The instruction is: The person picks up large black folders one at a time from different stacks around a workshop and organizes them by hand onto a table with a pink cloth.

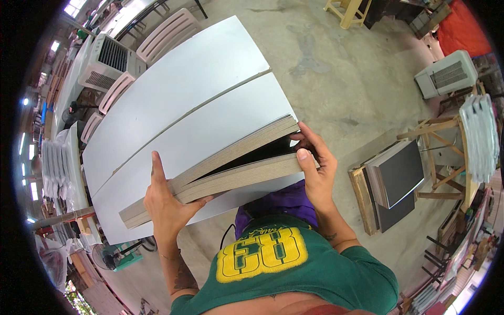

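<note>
A thick stack of grey-edged cardboard sheets point(247, 170) with dark faces lies slantwise over the near half of the white table. Toward its right end the stack parts into an upper and a lower bundle, with a dark wedge-shaped gap between them. My left hand point(167, 203) wraps round the stack near its left end, index finger pointing away and thumb under the near edge. At the right end my right hand point(319, 170) grips the corner, thumb on the lower bundle's edge and fingers reaching to the gap. Some right fingertips are hidden.
The white table point(194, 79) has a seam along its length. On the floor at right, more dark boards point(399, 170) lie on a wooden pallet point(363, 202), near a wooden trestle point(446, 176). White air coolers point(449, 73) and plastic chairs point(170, 34) stand around.
</note>
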Demonstrator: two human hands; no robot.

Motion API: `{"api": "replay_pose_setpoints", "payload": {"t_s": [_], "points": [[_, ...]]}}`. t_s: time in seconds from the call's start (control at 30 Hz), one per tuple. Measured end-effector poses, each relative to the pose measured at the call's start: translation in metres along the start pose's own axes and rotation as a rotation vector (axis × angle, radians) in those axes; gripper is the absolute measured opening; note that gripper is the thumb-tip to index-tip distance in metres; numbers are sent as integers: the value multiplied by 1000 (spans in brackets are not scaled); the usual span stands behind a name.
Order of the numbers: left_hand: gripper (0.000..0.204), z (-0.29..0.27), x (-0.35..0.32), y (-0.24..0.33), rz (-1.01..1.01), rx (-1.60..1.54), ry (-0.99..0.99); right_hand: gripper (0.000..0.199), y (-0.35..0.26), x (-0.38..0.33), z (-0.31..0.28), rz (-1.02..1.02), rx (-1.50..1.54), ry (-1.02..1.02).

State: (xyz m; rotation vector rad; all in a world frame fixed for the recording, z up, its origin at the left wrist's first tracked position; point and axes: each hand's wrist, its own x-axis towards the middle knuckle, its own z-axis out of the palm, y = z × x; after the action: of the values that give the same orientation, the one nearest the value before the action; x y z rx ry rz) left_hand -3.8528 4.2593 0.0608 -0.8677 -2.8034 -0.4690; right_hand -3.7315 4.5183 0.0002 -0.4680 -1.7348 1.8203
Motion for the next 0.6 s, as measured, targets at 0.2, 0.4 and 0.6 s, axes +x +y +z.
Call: {"api": "replay_pose_setpoints", "payload": {"t_s": [0.2,0.4,0.6], "points": [[135,2,-2,-4,11,17,5,43,0,-2,1,22,20,18],[133,-1,-2,-2,-37,-24,-58,30,3,-2,1,70,92,60],[128,-8,3,1,36,8,-136,21,14,15,-14,-99,-47,-112]]}}
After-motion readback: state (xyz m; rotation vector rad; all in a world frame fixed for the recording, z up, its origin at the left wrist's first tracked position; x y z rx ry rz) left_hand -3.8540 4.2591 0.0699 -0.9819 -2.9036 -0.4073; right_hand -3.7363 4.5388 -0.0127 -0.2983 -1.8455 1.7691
